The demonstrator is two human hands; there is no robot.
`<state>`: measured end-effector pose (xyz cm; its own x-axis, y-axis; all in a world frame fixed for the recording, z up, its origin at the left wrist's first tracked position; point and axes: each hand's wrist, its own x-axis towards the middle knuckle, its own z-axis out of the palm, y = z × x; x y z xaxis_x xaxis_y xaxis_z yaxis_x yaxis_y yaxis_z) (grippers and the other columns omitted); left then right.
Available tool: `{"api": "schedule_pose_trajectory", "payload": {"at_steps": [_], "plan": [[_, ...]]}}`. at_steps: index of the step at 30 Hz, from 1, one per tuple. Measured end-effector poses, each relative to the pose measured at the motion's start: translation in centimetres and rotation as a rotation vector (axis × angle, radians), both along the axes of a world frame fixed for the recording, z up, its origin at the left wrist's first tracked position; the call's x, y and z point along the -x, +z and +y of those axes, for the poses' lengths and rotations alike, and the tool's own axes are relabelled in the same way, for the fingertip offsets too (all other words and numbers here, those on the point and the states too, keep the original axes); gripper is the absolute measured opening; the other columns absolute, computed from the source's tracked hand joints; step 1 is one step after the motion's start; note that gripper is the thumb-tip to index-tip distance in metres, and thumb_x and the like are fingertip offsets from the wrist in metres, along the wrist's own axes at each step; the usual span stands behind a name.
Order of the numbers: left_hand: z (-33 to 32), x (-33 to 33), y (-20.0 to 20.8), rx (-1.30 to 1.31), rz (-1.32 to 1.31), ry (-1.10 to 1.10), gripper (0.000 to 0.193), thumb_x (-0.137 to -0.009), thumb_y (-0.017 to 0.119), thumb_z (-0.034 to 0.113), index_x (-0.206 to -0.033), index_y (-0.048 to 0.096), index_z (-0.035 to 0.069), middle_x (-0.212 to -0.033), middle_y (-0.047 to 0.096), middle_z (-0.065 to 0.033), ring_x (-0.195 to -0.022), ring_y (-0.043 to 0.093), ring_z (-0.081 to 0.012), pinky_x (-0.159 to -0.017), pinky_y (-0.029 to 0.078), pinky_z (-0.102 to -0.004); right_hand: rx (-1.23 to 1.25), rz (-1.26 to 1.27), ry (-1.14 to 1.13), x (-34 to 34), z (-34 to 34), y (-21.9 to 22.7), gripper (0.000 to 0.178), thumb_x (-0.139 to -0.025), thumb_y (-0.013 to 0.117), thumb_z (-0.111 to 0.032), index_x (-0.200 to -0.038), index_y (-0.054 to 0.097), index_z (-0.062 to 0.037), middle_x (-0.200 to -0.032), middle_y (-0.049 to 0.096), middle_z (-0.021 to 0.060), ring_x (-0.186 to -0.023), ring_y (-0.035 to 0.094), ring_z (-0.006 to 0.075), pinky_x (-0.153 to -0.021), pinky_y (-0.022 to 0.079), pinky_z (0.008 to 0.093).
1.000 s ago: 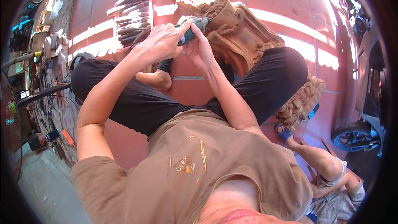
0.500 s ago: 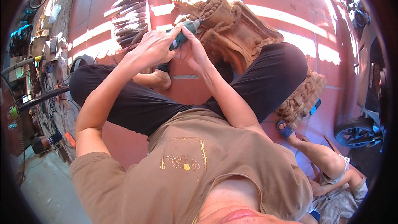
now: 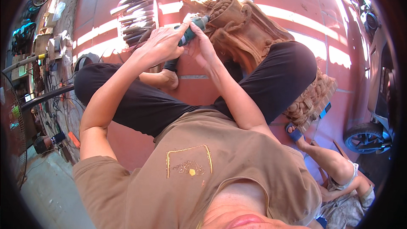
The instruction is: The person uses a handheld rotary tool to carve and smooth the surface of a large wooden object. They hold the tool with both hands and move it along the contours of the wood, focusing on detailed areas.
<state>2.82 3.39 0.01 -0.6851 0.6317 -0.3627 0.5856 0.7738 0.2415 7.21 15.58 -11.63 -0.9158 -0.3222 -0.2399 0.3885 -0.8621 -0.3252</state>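
Note:
A green handheld rotary tool (image 3: pixel 198 23) is gripped in both of my hands, its nose pointing to the upper right. My left hand (image 3: pixel 163 42) wraps around its body from the left, fingers reaching over the top. From the right, my right hand (image 3: pixel 202 47) closes on it near the front, with a fingertip against the casing. The nose meets the edge of a brown carved wooden piece (image 3: pixel 243 29) with scrolls and a row of beads, lying beside my right knee. Whatever bit is fitted is too small to make out.
A tray of chisel-like hand tools (image 3: pixel 137 21) lies left of the carving. Another carved wooden block (image 3: pixel 309 101) and a blue-edged device (image 3: pixel 325 110) lie beyond my right thigh. A seated person's leg (image 3: pixel 328 161) is at lower right, near a motorbike wheel (image 3: pixel 366 138). A fan (image 3: pixel 12 135) stands left.
The whole view has shifted slightly. Both hands keep their hold on the rotary tool, its nose now slightly higher along the carving's edge. The carving stays in place.

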Motion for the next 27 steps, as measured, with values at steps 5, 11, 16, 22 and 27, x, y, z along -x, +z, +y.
{"api": "schedule_pose_trajectory", "payload": {"at_steps": [5,11,16,22,27], "plan": [[0.3,0.1,0.0,-0.028,-0.007,-0.045,0.079,-0.072,0.061,0.016,-0.143,0.03,0.003,-0.093,0.059,-0.0271,-0.088,0.058,-0.0409,-0.079,0.045,-0.0461,0.034,-0.046,-0.05,-0.1,0.1,0.9,0.031,-0.095,0.052,-0.036,-0.116,0.051,-0.0141,-0.108,0.062,0.0007,-0.093,0.063,0.0126,-0.078,0.053,0.0337],[0.6,-0.1,0.8,-0.015,-0.009,-0.061,0.077,-0.072,0.06,0.016,-0.141,0.031,0.001,-0.088,0.06,-0.027,-0.084,0.059,-0.041,-0.077,0.046,-0.0465,0.056,-0.015,-0.022,-0.6,0.5,1.3,0.03,-0.096,0.05,-0.036,-0.117,0.051,-0.0144,-0.11,0.061,0.0008,-0.096,0.062,0.012,-0.08,0.053,0.0344],[0.4,-0.3,0.6,-0.005,0.0,-0.082,0.077,-0.072,0.061,0.016,-0.142,0.031,0.003,-0.087,0.06,-0.0273,-0.083,0.059,-0.0419,-0.076,0.047,-0.047,0.043,-0.043,-0.034,-1.1,0.2,0.8,0.033,-0.096,0.049,-0.036,-0.121,0.049,-0.0141,-0.114,0.06,0.0021,-0.099,0.061,0.0135,-0.08,0.053,0.0352],[0.3,-0.7,0.7,0.004,0.026,-0.057,0.08,-0.072,0.062,0.016,-0.144,0.029,0.008,-0.089,0.059,-0.0282,-0.083,0.059,-0.0429,-0.077,0.047,-0.0475,-0.014,-0.049,-0.052,-1.2,-0.1,1.0,0.037,-0.095,0.049,-0.039,-0.119,0.05,-0.011,-0.108,0.061,0.0051,-0.094,0.062,0.0145,-0.077,0.053,0.0366],[-0.5,-0.4,-0.2,-0.03,0.042,-0.066,0.08,-0.074,0.063,0.018,-0.145,0.028,0.01,-0.089,0.059,-0.0288,-0.083,0.059,-0.0436,-0.076,0.047,-0.0475,-0.053,-0.038,-0.054,-0.9,-0.1,1.1,0.038,-0.095,0.049,-0.04,-0.118,0.051,-0.0104,-0.106,0.062,0.0052,-0.092,0.063,0.0137,-0.077,0.053,0.0359]]}}
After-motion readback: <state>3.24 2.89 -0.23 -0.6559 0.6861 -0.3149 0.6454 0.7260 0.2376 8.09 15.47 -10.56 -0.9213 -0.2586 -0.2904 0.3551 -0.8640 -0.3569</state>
